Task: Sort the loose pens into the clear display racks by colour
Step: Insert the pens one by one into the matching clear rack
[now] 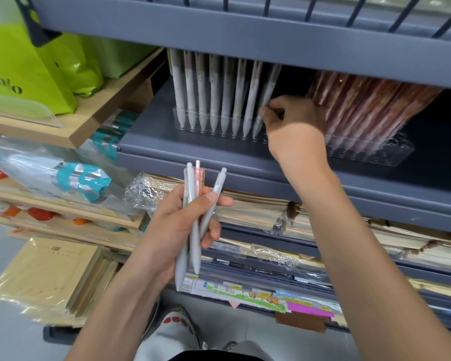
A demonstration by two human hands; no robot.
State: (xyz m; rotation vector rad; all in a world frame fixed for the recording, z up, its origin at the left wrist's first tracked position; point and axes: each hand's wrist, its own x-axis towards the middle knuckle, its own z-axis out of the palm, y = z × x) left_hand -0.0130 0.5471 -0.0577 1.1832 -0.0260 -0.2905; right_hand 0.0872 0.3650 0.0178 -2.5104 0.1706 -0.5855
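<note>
Fingertips of the right hand curl in a pinch on the end grey pen, which stands near upright, tip down, in the grey rack. Below and nearer the person, the left hand grips 4 loose pens, tips down: 3 grey and 1 pink pen. The pink rack lies up and to the right, closer to the right hand.

My left hand and right hand are bare, and both forearms are unsleeved right to the picture's edge. At six o'clock I see the dark hem of my top. Between six and seven o'clock are my pale grey trousers and a whitish shoe marked with red ovals.
</note>
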